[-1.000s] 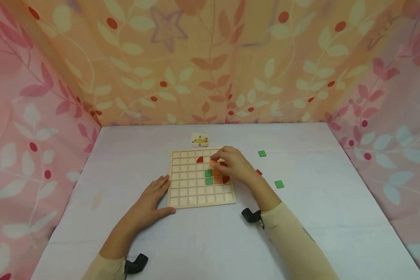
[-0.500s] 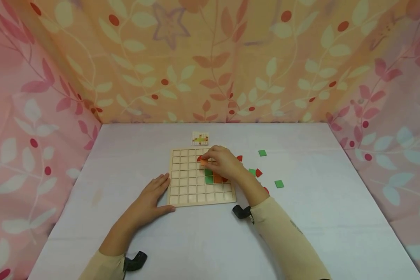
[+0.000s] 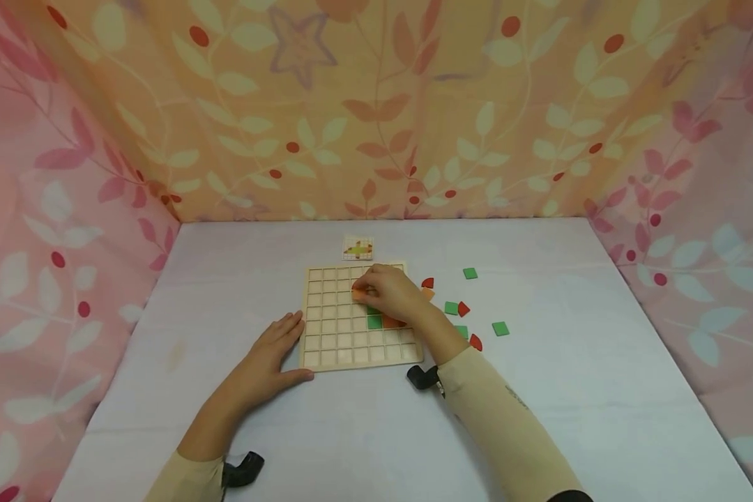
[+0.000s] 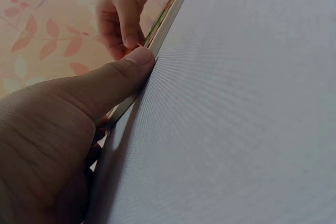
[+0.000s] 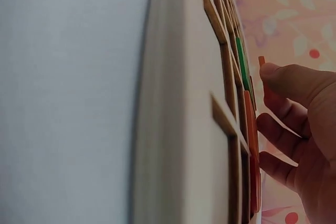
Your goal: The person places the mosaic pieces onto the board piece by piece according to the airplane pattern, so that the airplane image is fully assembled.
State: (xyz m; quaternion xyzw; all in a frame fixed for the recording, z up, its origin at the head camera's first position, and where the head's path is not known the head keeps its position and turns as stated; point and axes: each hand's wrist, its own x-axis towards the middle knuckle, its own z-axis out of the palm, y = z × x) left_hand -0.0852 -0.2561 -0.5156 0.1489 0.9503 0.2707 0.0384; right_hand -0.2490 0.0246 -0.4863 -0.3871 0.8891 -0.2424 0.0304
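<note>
A pale wooden grid board (image 3: pixel 328 340) lies on the white-covered table. My left hand (image 3: pixel 276 355) rests at its lower left corner, fingers along the left side and thumb against the front edge. Over the board, my right hand (image 3: pixel 392 293) pinches a small orange tile (image 3: pixel 358 296) between thumb and fingertips, close to a red quarter-round piece (image 3: pixel 355 284). In the right wrist view the orange tile (image 5: pixel 261 61) stands on edge above the thumb tip. Green tiles (image 3: pixel 374 322) and orange tiles (image 3: pixel 390 321) sit in cells beneath my right hand, which partly hides them.
Behind the board lies a small pattern card (image 3: pixel 358 248). Loose pieces are scattered to the right: several green tiles (image 3: pixel 500 328), red quarter-rounds (image 3: pixel 475 342) and an orange piece (image 3: pixel 427 294). Floral cloth (image 3: pixel 376 139) encloses the table at the back and sides.
My right hand has moved left across the board with the orange tile, to beside the red quarter-round. Loose pieces on the right have come into sight from behind the forearm. My left hand stays put.
</note>
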